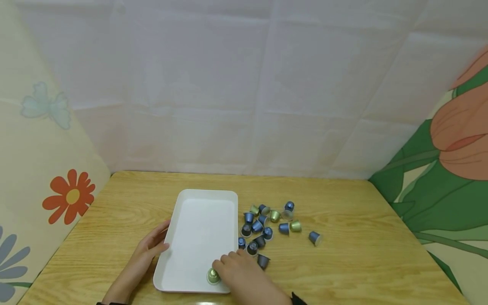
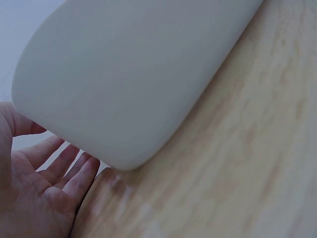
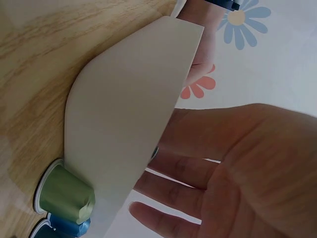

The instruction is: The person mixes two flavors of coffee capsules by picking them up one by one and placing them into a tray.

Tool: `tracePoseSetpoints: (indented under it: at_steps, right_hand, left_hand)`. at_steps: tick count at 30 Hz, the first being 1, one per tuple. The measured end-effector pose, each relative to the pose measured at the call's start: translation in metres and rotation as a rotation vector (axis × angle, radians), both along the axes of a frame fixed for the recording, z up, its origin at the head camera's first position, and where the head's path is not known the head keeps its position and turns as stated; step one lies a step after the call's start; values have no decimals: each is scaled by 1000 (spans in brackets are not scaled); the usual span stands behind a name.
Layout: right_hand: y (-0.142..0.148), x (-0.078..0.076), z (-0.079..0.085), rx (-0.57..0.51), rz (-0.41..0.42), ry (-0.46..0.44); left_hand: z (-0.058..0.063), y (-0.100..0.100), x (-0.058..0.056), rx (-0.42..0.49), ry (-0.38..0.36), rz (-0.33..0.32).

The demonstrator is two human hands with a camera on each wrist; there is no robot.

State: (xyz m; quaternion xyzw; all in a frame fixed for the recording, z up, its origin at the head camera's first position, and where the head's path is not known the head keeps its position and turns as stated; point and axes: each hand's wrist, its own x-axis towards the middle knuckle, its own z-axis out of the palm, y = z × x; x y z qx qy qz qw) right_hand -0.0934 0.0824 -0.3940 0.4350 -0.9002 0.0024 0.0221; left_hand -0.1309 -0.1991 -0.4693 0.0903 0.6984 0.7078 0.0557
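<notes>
A white rectangular tray [image 1: 206, 228] lies on the wooden table. My left hand [image 1: 150, 243] rests at its left side with relaxed fingers, the thumb at the rim; the left wrist view shows the fingertips beside the tray wall [image 2: 124, 89]. Over the tray's front right part, my right hand [image 1: 244, 271] pinches a light green coffee capsule [image 1: 213, 276], which sits flange down on the tray floor. From the right wrist view, the tray's outer wall [image 3: 119, 99] hides the fingertips and most of that capsule.
Several blue [image 1: 257, 226], dark grey [image 1: 263, 261] and green capsules [image 1: 295, 226] lie scattered right of the tray, some against its side. One blue capsule [image 1: 314, 237] lies farther right. A white cloth [image 1: 244, 106] hangs behind the table, with flowered panels on both sides.
</notes>
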Motion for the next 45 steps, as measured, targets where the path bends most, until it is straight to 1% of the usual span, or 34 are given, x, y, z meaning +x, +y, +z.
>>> tracePoseSetpoints:
  at_steps: [5, 10, 17, 21, 26, 31, 34, 40, 45]
  right_hand:
    - [-2, 0, -3, 24, -9, 23]
    - [-2, 1, -3, 19, -14, 38]
    - [-2, 2, 5, 0, -30, -5]
    - [0, 1, 11, -19, -43, -7]
    - [6, 0, 20, -24, -121, 26]
    - [16, -1, 29, -49, -198, 13]
    - [22, -3, 33, -76, -205, 7]
    - [35, -12, 38, -125, -218, -12]
    - [44, -18, 41, -157, -271, -63]
  left_hand:
    - [0, 0, 0, 2, 6, 5]
    - [0, 0, 0, 4, 7, 5]
    - [1, -1, 0, -2, -15, 7]
    - [1, -1, 0, -5, -18, 7]
    - [0, -1, 0, -10, -12, 11]
    - [0, 0, -1, -8, -8, 8]
    - [1, 0, -1, -7, 0, 6]
    - [1, 0, 0, -9, -1, 10]
    - [0, 1, 0, -8, -9, 13]
